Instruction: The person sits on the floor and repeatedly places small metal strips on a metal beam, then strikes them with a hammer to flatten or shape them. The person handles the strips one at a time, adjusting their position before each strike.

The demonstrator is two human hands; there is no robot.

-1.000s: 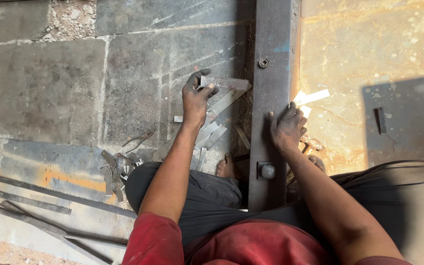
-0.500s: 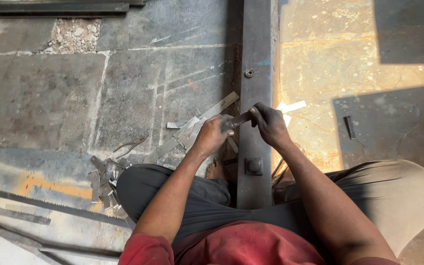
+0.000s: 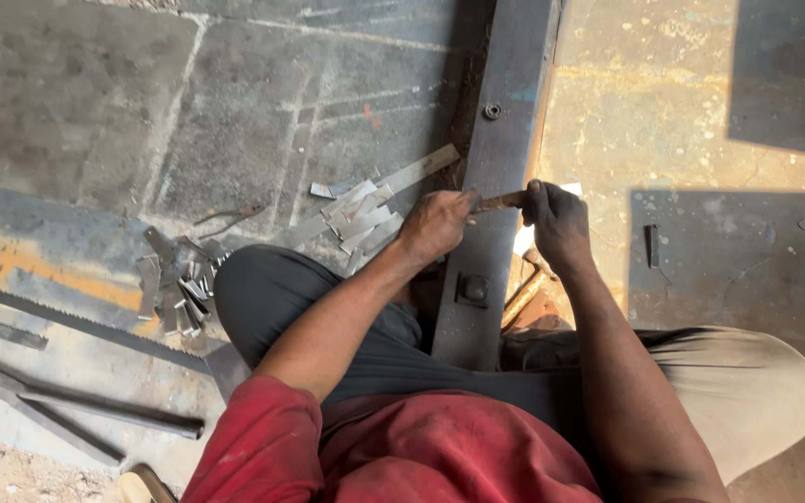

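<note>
I sit on the floor with a long dark steel beam (image 3: 505, 112) running away from me between my knees. My left hand (image 3: 435, 224) and my right hand (image 3: 556, 219) meet over the beam and both grip one short rusty metal strip (image 3: 500, 199) held crosswise above it. A pile of cut grey metal strips (image 3: 361, 219) lies just left of my left hand. A wooden-handled tool (image 3: 524, 298) lies on the floor under my right forearm.
A second heap of small metal offcuts (image 3: 174, 284) lies by my left knee. Long flat bars and a saw blade (image 3: 67, 321) stretch along the lower left. A small dark piece (image 3: 652, 244) lies on the sunlit concrete to the right.
My left hand came back from the strip pile and my right hand lifted off the beam. Both now hold a strip together over the beam. The view dipped closer.
</note>
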